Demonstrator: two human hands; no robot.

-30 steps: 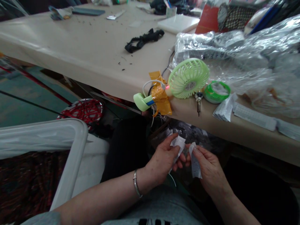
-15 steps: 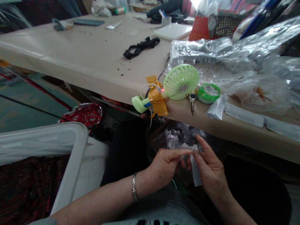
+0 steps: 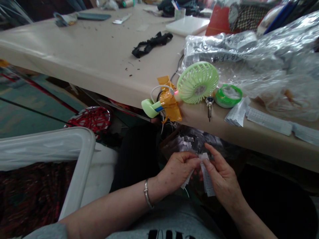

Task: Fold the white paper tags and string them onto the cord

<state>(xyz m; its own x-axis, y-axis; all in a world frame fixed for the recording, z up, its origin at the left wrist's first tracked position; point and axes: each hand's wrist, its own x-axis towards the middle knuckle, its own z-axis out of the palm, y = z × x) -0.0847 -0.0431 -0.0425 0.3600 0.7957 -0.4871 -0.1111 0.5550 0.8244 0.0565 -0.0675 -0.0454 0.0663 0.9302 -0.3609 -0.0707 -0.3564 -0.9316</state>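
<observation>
Below the table edge, over my lap, both my hands meet on small white printed labels. My left hand (image 3: 178, 171), with a silver bracelet on the wrist, pinches a white label (image 3: 187, 179) that hangs down from its fingers. My right hand (image 3: 220, 179) pinches another white printed label strip (image 3: 207, 181) between thumb and fingers. The fingertips of both hands touch at the top of the labels. Behind the hands lies a bag of loose white labels (image 3: 189, 142).
A green mini fan (image 3: 198, 83), taped with orange tape (image 3: 170, 101), sits on the beige table's (image 3: 99, 63) front edge beside a soldering tool (image 3: 209, 108) and a green tape roll (image 3: 228, 96). Label strips (image 3: 269, 121) and clear plastic bags (image 3: 261, 66) lie right. A white bin (image 3: 74, 159) stands left.
My hands, apart with a label in each a second ago, came together at the fingertips. The view shifted slightly.
</observation>
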